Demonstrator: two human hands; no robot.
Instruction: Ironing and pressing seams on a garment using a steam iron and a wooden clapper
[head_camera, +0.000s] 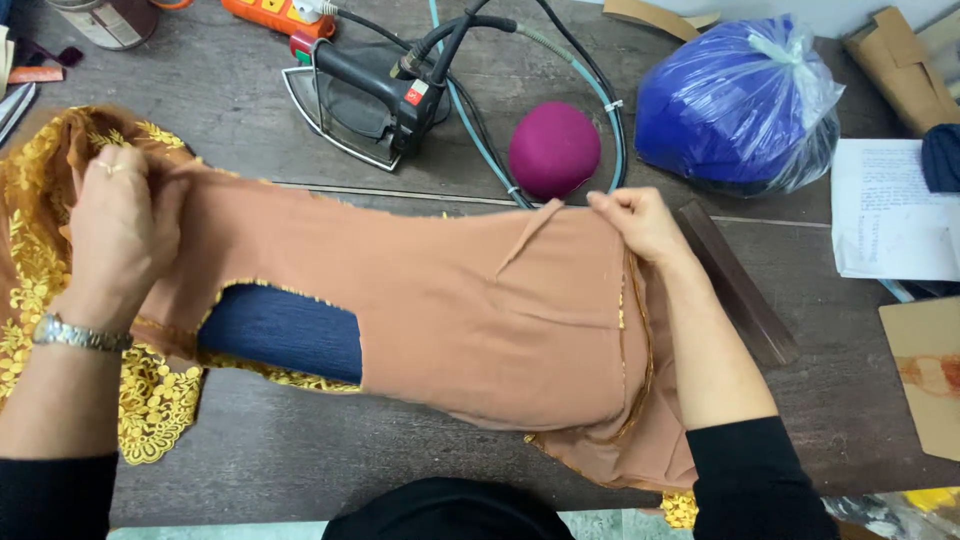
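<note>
1. The tan fabric (450, 300) is pulled out flat in the air just in front of the iron (370, 95), stretched between both hands so its seam and dart lie open to view.
2. The left hand (120, 235), to the left of the iron and nearer the person, has its grip closed tight, fingers bunched over the fabric's left end where the gold lace trim (30, 270) hangs down beside it.
3. The right hand (640, 225), to the right of the iron, pinches the top edge between thumb and fingers; that grip is closed on the cloth too.
4. A dark blue cloth (285, 330) shows through the cutout below the stretched piece.
5. The iron rests on its sole at the far side of the bench (300, 450), hoses and cable trailing off it.
6. Just right of the iron sits a magenta round pad (553, 148); further right, a blue plastic bag (740, 105), then a sheet of paper (885, 210).
7. The bench is dark worn wood, with cardboard pieces at its right edge.
</note>
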